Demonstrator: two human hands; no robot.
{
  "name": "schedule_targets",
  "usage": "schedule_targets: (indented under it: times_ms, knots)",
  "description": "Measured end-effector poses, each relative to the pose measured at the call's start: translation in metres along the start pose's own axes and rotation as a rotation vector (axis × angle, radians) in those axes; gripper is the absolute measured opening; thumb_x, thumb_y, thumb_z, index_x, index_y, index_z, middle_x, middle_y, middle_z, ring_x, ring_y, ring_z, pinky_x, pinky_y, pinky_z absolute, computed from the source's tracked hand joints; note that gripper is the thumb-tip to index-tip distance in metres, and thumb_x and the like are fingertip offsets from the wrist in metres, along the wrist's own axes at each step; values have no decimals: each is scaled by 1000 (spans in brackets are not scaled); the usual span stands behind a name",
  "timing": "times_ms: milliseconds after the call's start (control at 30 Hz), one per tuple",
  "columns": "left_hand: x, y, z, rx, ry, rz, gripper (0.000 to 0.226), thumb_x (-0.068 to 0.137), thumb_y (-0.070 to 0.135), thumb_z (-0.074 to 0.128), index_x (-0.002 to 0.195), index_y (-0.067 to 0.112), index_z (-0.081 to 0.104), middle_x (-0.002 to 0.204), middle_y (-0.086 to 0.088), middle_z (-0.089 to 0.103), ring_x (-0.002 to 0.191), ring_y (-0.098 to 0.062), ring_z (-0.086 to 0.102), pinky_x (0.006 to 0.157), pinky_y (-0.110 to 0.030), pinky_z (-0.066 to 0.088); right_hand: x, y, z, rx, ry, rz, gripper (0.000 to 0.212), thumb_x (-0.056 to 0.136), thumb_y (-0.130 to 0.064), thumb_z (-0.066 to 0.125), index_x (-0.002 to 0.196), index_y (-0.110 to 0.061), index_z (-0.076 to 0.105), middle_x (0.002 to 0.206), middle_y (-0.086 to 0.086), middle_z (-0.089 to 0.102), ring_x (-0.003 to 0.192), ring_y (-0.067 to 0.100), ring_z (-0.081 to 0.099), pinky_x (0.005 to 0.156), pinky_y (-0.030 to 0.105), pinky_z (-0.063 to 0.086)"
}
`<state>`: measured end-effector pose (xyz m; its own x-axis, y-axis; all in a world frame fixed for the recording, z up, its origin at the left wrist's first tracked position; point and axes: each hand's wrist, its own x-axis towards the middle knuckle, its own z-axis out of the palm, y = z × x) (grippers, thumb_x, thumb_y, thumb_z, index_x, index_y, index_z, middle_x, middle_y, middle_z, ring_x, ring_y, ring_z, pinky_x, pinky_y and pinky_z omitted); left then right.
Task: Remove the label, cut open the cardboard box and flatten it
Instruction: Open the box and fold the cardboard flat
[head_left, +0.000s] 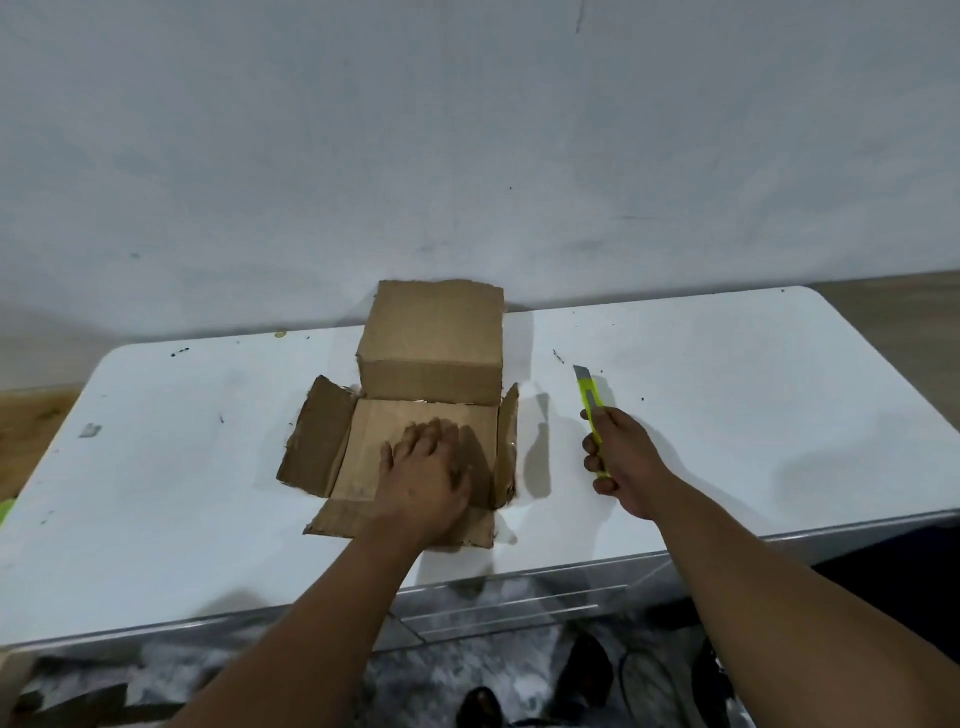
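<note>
A brown cardboard box (431, 338) lies cut open on the white table (727, 389). Its far part still stands as a folded block, while the near panels lie spread flat. A left flap (317, 441) slopes up and a narrow right flap (508, 441) stands nearly upright. My left hand (423, 475) presses palm-down with straight fingers on the flat middle panel. To the right of the box, my right hand (621, 457) grips a yellow-green utility knife (592, 405), its blade out and pointing away from me, held just above the table. No label is visible.
A white wall rises right behind the table. A small scrap (91, 430) lies on the table's left side, and dark specks dot the surface. The table's front edge runs close below my forearms, with floor and dark objects underneath.
</note>
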<state>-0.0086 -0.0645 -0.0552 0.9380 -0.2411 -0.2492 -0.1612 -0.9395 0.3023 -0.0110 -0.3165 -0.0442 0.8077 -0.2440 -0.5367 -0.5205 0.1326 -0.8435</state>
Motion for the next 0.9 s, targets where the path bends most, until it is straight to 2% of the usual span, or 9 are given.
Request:
schedule_targets:
  times_ms: [133, 333, 533, 600, 733, 833, 900]
  knots:
    - [1, -1, 9, 10, -50, 4, 68, 103, 47, 36, 161, 24, 10, 170, 1, -3, 155, -29, -7, 124, -56, -1, -2, 2, -2, -4, 24, -37, 24, 101, -34, 45, 108, -16, 60, 70, 3, 45, 51, 14, 35, 44, 21, 20]
    - [4, -1, 21, -4, -36, -24, 70, 102, 52, 34, 161, 26, 8, 169, 1, -8, 155, -29, -13, 123, -57, -3, -3, 0, -5, 24, 75, -54, 21, 99, -20, 42, 109, -14, 59, 69, 3, 43, 52, 15, 36, 44, 22, 21]
    - [2, 6, 26, 3, -8, -48, 69, 103, 52, 28, 162, 26, 3, 169, 0, -12, 154, -29, -17, 123, -56, -8, 0, 0, -6, 80, 45, -20, 26, 90, 0, 31, 96, -16, 51, 76, 6, 47, 56, 16, 38, 41, 23, 26]
    - [1, 7, 28, 6, 2, -52, 68, 103, 53, 26, 162, 27, 2, 169, 0, -12, 154, -29, -18, 122, -54, -9, 2, 0, -6, 107, 17, -15, 27, 93, -1, 32, 101, -16, 53, 82, 8, 52, 59, 18, 38, 41, 23, 28]
    - [1, 8, 30, 20, 6, -66, 69, 102, 54, 25, 162, 28, 1, 168, 0, -15, 153, -28, -20, 122, -54, -10, 10, 2, -7, 123, -29, 6, 23, 103, -21, 41, 124, -21, 52, 98, 13, 61, 65, 20, 41, 45, 27, 35]
    - [1, 12, 31, 14, 12, -85, 69, 102, 54, 25, 161, 28, 0, 168, -1, -15, 153, -28, -20, 122, -55, -9, 16, 0, -7, 72, 1, -23, 35, 99, -10, 39, 131, -26, 37, 107, 15, 63, 70, 22, 44, 51, 32, 41]
    - [2, 14, 31, 6, 22, -93, 69, 102, 53, 25, 161, 27, 1, 168, -1, -14, 153, -29, -19, 122, -56, -9, 22, -2, -7, -52, 44, -99, 30, 98, -9, 41, 127, -19, 39, 108, 14, 59, 72, 21, 49, 57, 36, 51]
